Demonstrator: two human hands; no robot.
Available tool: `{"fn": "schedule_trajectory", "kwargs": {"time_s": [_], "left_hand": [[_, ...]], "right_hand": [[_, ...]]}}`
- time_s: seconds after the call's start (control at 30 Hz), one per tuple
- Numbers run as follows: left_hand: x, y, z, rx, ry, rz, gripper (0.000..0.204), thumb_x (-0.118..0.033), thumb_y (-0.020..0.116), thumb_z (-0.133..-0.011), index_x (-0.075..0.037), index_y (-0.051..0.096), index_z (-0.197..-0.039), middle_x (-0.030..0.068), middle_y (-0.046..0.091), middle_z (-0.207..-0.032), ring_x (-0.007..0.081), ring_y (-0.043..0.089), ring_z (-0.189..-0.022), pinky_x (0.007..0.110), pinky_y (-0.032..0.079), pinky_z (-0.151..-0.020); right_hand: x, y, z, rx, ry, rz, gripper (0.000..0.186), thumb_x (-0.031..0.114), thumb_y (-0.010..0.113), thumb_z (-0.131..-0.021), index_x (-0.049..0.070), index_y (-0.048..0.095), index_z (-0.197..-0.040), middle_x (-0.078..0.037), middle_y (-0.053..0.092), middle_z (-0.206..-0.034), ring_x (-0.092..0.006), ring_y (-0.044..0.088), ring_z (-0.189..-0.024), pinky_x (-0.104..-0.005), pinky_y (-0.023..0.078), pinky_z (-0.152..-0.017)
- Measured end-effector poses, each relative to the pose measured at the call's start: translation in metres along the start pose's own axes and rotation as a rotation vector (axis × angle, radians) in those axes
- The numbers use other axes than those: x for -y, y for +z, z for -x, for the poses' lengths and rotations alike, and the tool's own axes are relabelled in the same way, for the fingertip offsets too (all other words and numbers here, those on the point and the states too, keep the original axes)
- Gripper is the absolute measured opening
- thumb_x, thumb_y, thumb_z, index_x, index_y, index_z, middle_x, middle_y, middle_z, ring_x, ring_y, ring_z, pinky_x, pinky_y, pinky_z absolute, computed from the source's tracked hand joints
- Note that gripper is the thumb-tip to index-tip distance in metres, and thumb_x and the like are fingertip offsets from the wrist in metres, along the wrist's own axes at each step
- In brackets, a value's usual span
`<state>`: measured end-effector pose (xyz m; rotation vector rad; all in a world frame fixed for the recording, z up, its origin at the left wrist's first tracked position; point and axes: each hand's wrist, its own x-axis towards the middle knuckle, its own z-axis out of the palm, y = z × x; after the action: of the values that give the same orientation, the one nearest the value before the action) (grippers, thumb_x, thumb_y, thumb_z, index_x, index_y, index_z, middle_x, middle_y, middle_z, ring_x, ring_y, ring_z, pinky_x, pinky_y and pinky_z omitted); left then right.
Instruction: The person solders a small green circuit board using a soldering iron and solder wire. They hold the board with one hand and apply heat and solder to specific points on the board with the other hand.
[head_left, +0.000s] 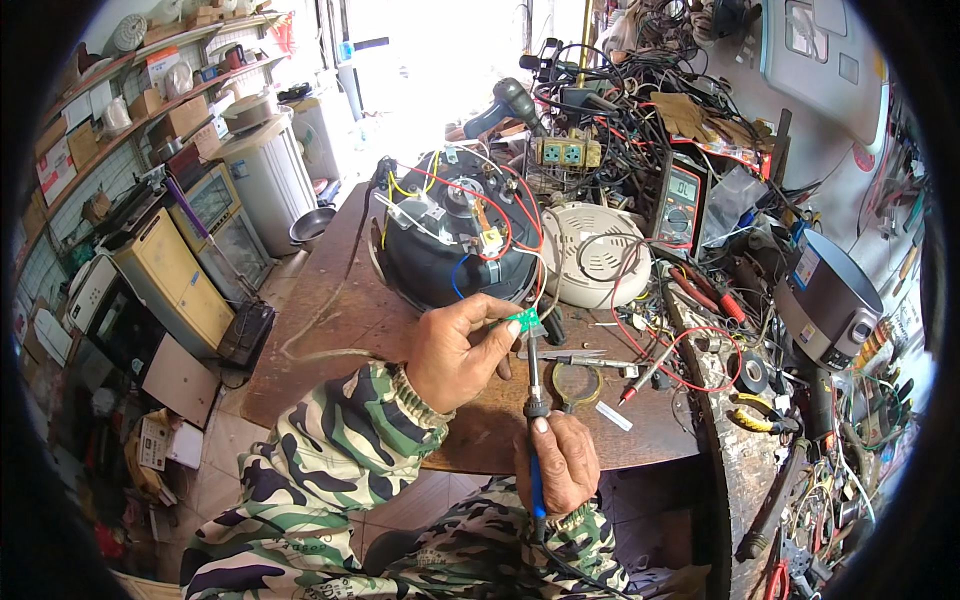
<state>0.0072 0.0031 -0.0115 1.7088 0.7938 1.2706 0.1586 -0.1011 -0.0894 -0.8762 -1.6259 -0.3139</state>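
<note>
My left hand (452,350) pinches a small green circuit board (524,320) between thumb and fingertips. Wires run from beside the board toward an upturned black appliance base (410,262), whose red, yellow and blue wiring lies exposed. My right hand (565,462) is wrapped round the blue-handled soldering iron (537,400), held upright with its tip up at the board. Whether the tip touches the board I cannot tell. Behind the board rests a round cream vented cover (592,282). Close to the iron lie a round tin (577,384) and a pen-like tool (597,362).
A multimeter (680,208) leans at the right, its red probe (640,385) on the wooden table (330,385). Black tape (752,373), yellow-handled pliers (757,414) and a grey pot-shaped housing (825,300) crowd the right side. Tangled cables (640,120) heap up behind. Shelves (130,75) line the left.
</note>
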Motion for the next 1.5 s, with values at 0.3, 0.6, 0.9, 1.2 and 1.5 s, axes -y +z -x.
{"fn": "schedule_trajectory", "kwargs": {"time_s": [0.3, 0.6, 0.9, 1.2, 1.5], "left_hand": [[0.001, -0.003, 0.000, 0.013, 0.000, -0.002, 0.016, -0.005, 0.060, -0.099, 0.008, 0.062, -0.109, 0.0110, 0.071, -0.093, 0.0101, 0.065, -0.067, 0.025, 0.056, -0.054], [0.002, -0.004, 0.000, 0.031, 0.017, -0.025, 0.017, -0.006, 0.060, -0.100, 0.007, 0.062, -0.110, 0.0109, 0.071, -0.092, 0.0107, 0.066, -0.068, 0.025, 0.055, -0.054], [0.004, -0.001, -0.001, 0.021, 0.042, -0.072, 0.017, -0.005, 0.060, -0.099, 0.008, 0.062, -0.110, 0.0089, 0.069, -0.090, 0.0100, 0.065, -0.067, 0.025, 0.055, -0.056], [0.003, -0.003, 0.003, 0.040, 0.002, -0.072, 0.016, -0.004, 0.059, -0.099, 0.008, 0.061, -0.109, 0.0117, 0.069, -0.089, 0.0127, 0.066, -0.068, 0.026, 0.057, -0.057], [0.003, 0.000, -0.001, 0.003, -0.007, 0.083, 0.018, -0.003, 0.062, -0.097, 0.008, 0.059, -0.111, 0.0119, 0.071, -0.094, 0.0113, 0.068, -0.071, 0.026, 0.058, -0.058]], "right_hand": [[-0.001, 0.005, -0.005, -0.011, 0.031, -0.018, 0.044, -0.006, 0.079, -0.075, -0.002, 0.066, -0.117, -0.018, 0.067, -0.101, -0.0341, 0.068, -0.088, -0.0448, 0.057, -0.081], [-0.001, 0.005, -0.006, -0.014, 0.059, -0.038, 0.044, -0.006, 0.080, -0.074, -0.003, 0.067, -0.116, -0.018, 0.067, -0.100, -0.0339, 0.069, -0.085, -0.0431, 0.057, -0.079], [-0.003, 0.014, -0.005, -0.055, -0.002, 0.060, 0.035, -0.007, 0.074, -0.080, -0.003, 0.068, -0.114, -0.018, 0.068, -0.099, -0.0326, 0.069, -0.088, -0.0434, 0.057, -0.078], [-0.001, 0.016, -0.005, -0.169, 0.219, 0.308, 0.040, -0.006, 0.072, -0.083, -0.004, 0.065, -0.122, -0.023, 0.067, -0.105, -0.0375, 0.068, -0.089, -0.0437, 0.056, -0.080], [0.001, 0.003, -0.006, -0.023, 0.007, 0.044, 0.043, -0.009, 0.076, -0.075, -0.002, 0.067, -0.116, -0.018, 0.066, -0.100, -0.0342, 0.068, -0.087, -0.0445, 0.057, -0.077]]}}
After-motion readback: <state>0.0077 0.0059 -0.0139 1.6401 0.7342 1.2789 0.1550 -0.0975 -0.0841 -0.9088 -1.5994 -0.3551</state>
